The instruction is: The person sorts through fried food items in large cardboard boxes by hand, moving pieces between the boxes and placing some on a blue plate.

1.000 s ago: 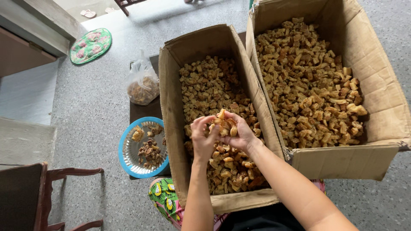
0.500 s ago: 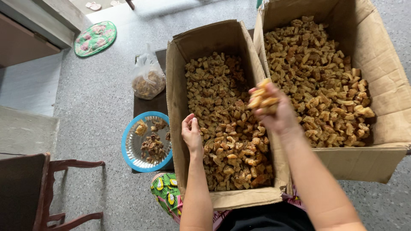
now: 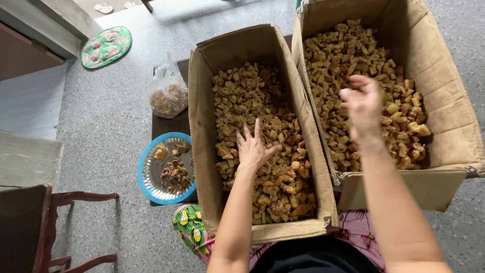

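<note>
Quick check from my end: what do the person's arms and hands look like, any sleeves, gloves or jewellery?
Both arms are bare up to the bottom edge of the picture, with no sleeves showing. The left hand and right hand wear no gloves, and I see no rings, watch or bracelets on either wrist.

The right box is cut off at the top edge, and the blurred right hand perhaps holds nothing.

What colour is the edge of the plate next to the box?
Blue: the plate has a blue rim, seen in the head view.
</note>
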